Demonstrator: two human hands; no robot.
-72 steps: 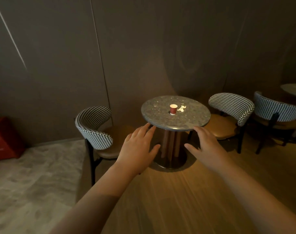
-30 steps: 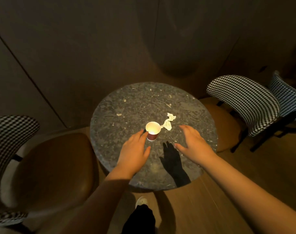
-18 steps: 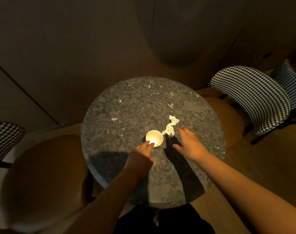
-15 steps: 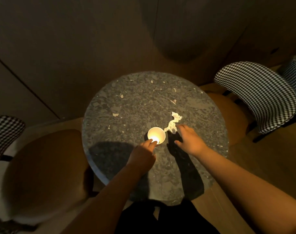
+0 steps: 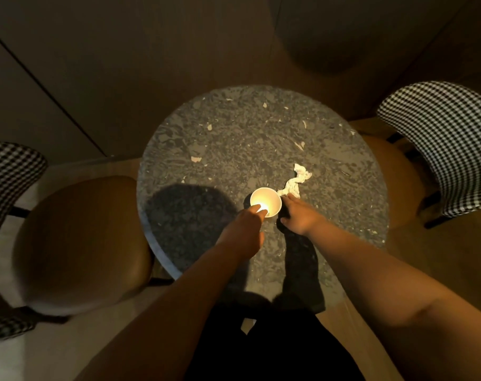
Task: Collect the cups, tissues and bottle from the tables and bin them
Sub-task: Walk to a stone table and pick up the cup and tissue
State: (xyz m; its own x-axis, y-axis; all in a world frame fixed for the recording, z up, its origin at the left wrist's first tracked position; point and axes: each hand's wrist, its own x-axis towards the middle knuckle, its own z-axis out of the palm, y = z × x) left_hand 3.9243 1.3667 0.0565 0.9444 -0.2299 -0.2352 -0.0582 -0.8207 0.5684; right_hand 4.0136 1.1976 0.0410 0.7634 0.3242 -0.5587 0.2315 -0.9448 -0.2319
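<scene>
The pick-up at the first table is judged to be in hand; nothing is seen to be lifted, and no bin is in view. A small paper cup with a white, brightly lit interior (image 5: pixel 271 200) is found upright near the centre of the round grey speckled stone table (image 5: pixel 233 138). A crumpled white tissue (image 5: pixel 295 181) lies just beside it, running out from the cup's 1 o'clock. The left hand (image 5: pixel 244 229) is set against the cup at its 7 o'clock, with one fingertip laid over the rim; whether a grasp has been closed cannot be told. The right hand (image 5: pixel 297 215) is placed at the cup's 4 o'clock, its fingertips at the tissue's near end; a pinch cannot be confirmed. Next, both holds are judged to need closing, lightly on the thin cup wall, before cup and tissue are raised together. Brown-seated chairs with checked backs are noted at the table's 9 o'clock (image 5: pixel 77 243) and 3 o'clock (image 5: pixel 448 144).
</scene>
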